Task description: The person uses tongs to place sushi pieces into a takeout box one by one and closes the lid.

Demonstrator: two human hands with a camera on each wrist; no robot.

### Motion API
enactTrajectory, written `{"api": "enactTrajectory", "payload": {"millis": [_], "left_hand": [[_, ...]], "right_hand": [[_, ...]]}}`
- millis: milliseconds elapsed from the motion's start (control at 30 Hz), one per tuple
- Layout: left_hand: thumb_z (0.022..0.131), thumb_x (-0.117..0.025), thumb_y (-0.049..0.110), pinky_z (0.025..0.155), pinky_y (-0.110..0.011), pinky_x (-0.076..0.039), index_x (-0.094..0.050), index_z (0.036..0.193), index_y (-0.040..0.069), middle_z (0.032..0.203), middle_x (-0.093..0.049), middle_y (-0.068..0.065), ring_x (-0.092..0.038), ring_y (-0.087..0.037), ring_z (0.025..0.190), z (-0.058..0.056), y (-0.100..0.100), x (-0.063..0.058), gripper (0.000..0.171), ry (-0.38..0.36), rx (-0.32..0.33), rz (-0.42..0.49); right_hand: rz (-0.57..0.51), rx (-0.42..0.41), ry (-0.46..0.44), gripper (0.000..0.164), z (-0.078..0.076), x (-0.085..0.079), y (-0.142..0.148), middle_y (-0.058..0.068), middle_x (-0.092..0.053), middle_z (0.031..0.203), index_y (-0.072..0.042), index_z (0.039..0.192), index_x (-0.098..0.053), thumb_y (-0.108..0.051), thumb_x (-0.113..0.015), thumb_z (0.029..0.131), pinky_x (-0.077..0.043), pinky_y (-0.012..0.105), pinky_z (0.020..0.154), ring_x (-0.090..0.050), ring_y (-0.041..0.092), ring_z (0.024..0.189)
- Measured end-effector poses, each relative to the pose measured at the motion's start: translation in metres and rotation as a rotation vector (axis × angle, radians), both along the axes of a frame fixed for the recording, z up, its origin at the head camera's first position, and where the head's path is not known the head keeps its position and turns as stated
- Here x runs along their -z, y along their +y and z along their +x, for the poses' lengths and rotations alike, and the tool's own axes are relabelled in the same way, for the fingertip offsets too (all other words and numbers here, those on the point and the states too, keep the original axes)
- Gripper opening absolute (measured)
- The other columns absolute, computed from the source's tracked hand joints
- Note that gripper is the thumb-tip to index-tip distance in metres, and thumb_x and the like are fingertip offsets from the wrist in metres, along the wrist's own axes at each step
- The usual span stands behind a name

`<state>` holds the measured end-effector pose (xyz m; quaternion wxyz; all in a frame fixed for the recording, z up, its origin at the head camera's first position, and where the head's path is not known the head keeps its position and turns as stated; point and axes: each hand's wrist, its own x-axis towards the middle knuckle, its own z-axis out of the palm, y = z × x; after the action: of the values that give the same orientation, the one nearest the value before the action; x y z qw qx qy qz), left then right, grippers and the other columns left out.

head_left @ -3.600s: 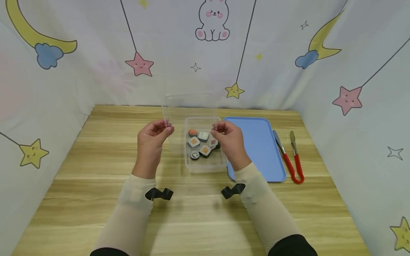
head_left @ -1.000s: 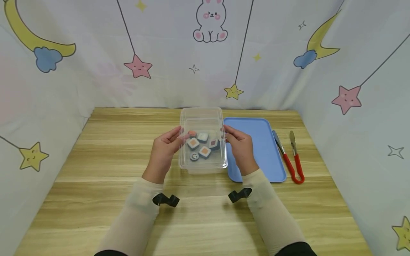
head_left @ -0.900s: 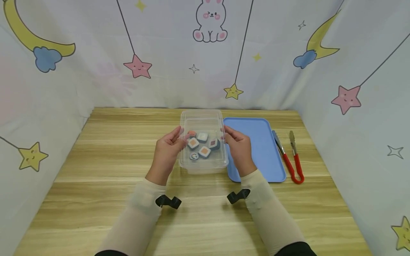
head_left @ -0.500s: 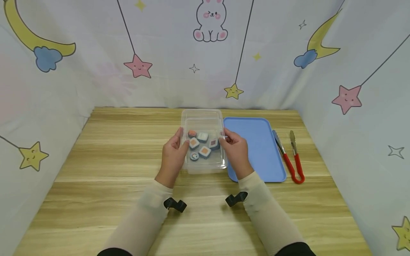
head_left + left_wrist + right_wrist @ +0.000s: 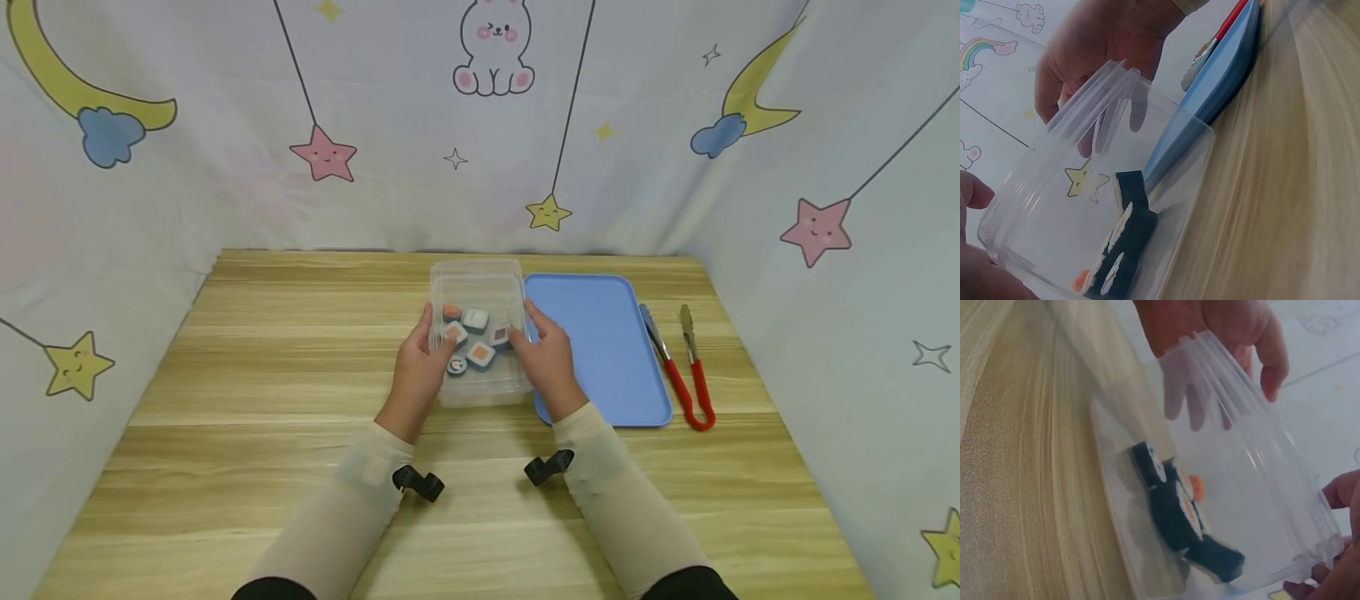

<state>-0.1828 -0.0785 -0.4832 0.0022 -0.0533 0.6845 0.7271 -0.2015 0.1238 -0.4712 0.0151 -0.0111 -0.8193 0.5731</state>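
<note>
A clear plastic lid (image 5: 482, 287) lies over a clear plastic box (image 5: 483, 399) at the middle of the table. Several sushi pieces (image 5: 481, 356), with dark wraps and white tops, show through the plastic. My left hand (image 5: 420, 367) grips the lid's left side, thumb on top. On the opposite side my right hand (image 5: 550, 358) holds it the same way. In the left wrist view, the right hand's fingers (image 5: 1138, 106) reach down along the box wall. The right wrist view shows the dark sushi sides (image 5: 1172, 512) on the box floor.
A flat blue tray (image 5: 607, 350) lies right beside the box. Farther right are tongs (image 5: 697, 383) with red handles, their arms spread. A white cloth (image 5: 397, 208) printed with stars and moons stands behind and around the wooden table (image 5: 262, 375).
The lid, tilted up above the box earlier, has come down over it. Both hands have moved inward, the left one further, and their thumbs now reach over the lid's top.
</note>
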Motion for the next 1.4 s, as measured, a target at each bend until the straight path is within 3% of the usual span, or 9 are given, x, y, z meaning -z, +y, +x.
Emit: {"api": "enactTrajectory", "payload": {"millis": [233, 467, 567, 767, 933, 1200, 1400], "left_hand": [[0.103, -0.065, 0.019, 0.13, -0.034, -0.017, -0.022, 0.167, 0.021, 0.171, -0.018, 0.002, -0.014, -0.015, 0.157, -0.002, -0.005, 0.002, 0.077, -0.058, 0.042, -0.14], [0.103, -0.064, 0.019, 0.131, -0.036, -0.01, -0.019, 0.167, 0.015, 0.172, -0.013, 0.002, -0.009, -0.019, 0.159, -0.004, -0.007, 0.005, 0.078, -0.021, 0.068, -0.237], [0.102, -0.064, 0.019, 0.132, -0.038, -0.009, -0.019, 0.166, 0.011, 0.172, -0.014, -0.003, -0.009, -0.024, 0.16, -0.004, -0.007, 0.004, 0.078, 0.001, 0.069, -0.267], [0.102, -0.063, 0.019, 0.131, -0.036, -0.009, -0.016, 0.167, 0.012, 0.173, -0.01, -0.001, -0.009, -0.02, 0.159, -0.005, -0.009, 0.006, 0.08, 0.022, 0.105, -0.291], [0.104, -0.062, 0.018, 0.131, -0.034, -0.01, -0.013, 0.167, 0.014, 0.173, -0.006, 0.003, -0.009, -0.015, 0.158, -0.005, -0.011, 0.008, 0.08, 0.023, 0.147, -0.326], [0.109, -0.047, 0.021, 0.129, -0.048, -0.022, -0.01, 0.168, 0.02, 0.171, -0.018, -0.009, -0.02, -0.029, 0.156, -0.002, -0.011, 0.006, 0.07, -0.011, 0.177, -0.502], [0.111, -0.037, 0.025, 0.125, -0.054, -0.031, -0.011, 0.168, 0.03, 0.167, -0.029, -0.016, -0.031, -0.034, 0.152, 0.0, -0.01, 0.004, 0.063, -0.054, 0.149, -0.54]], "right_hand": [[-0.002, 0.0, -0.088, 0.067, -0.001, 0.005, -0.002, 0.008, -0.034, 0.166, -0.016, 0.162, -0.037, -0.028, -0.065, 0.103, -0.038, 0.049, 0.122, -0.028, 0.031, 0.154], [-0.046, -0.015, -0.104, 0.069, -0.001, 0.008, -0.002, 0.006, -0.034, 0.166, -0.019, 0.163, -0.034, -0.029, -0.065, 0.102, -0.05, 0.05, 0.112, -0.032, 0.03, 0.153], [-0.051, -0.019, -0.108, 0.069, -0.001, 0.009, -0.002, 0.006, -0.034, 0.166, -0.018, 0.163, -0.034, -0.028, -0.065, 0.102, -0.048, 0.05, 0.114, -0.032, 0.029, 0.152], [-0.038, -0.017, -0.088, 0.069, -0.003, 0.011, -0.001, 0.007, -0.036, 0.165, -0.014, 0.163, -0.036, -0.025, -0.066, 0.102, -0.04, 0.048, 0.121, -0.03, 0.029, 0.153], [-0.035, -0.039, -0.073, 0.066, -0.002, 0.013, 0.0, 0.013, -0.043, 0.161, -0.013, 0.163, -0.033, -0.016, -0.06, 0.103, -0.044, 0.049, 0.117, -0.035, 0.029, 0.15], [0.092, -0.068, -0.072, 0.058, 0.001, 0.008, 0.001, 0.013, -0.036, 0.164, -0.009, 0.163, -0.03, -0.014, -0.049, 0.109, -0.028, 0.049, 0.127, -0.028, 0.031, 0.154], [0.144, -0.089, -0.129, 0.058, 0.002, 0.006, 0.001, 0.012, -0.029, 0.168, -0.013, 0.166, -0.024, -0.019, -0.045, 0.112, -0.026, 0.05, 0.128, -0.023, 0.031, 0.156]]}}
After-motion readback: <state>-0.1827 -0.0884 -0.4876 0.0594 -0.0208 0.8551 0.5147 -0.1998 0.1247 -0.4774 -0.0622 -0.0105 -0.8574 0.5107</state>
